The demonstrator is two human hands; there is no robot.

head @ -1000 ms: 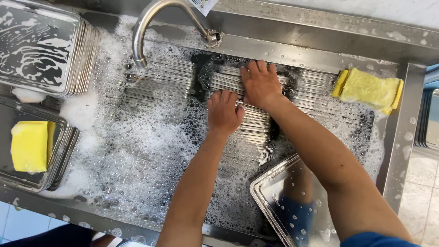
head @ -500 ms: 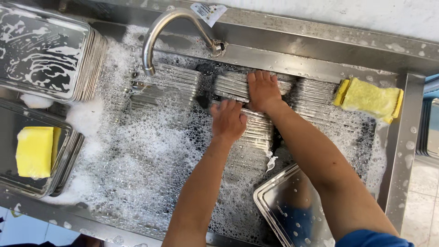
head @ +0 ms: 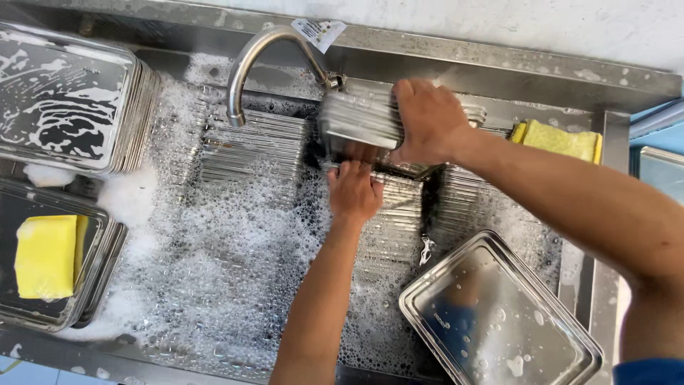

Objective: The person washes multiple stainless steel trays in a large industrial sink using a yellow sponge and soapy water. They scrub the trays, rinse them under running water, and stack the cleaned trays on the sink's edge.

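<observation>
the right hand (head: 429,122) grips a thick bundle of metal trays (head: 360,120), fingers wrapped over its top edge, and holds it raised and tilted above the suds, just below the base of the curved faucet (head: 246,68). the left hand (head: 354,191) sits right under that bundle, fingers curled and pressed against the row of trays still standing on edge in the sink (head: 499,68); whether it actually pinches 1 of them is hard to tell, since the raised bundle hides its fingertips.

the sink is full of foam and dark water, with 3 rows of upright trays side by side: 1 to the left beneath the faucet (head: 253,146), the middle row (head: 390,214) under the left hand, and 1 to the right (head: 463,199). a single shiny tray (head: 499,317) lies flat, open side up, in the lower right corner of the basin.

a yellow sponge (head: 559,141) rests on the sink's right edge. on the left, a soapy stack of trays (head: 68,96) sits at the upper corner, and below it a second stack (head: 100,257) carries another yellow sponge (head: 46,255).
</observation>
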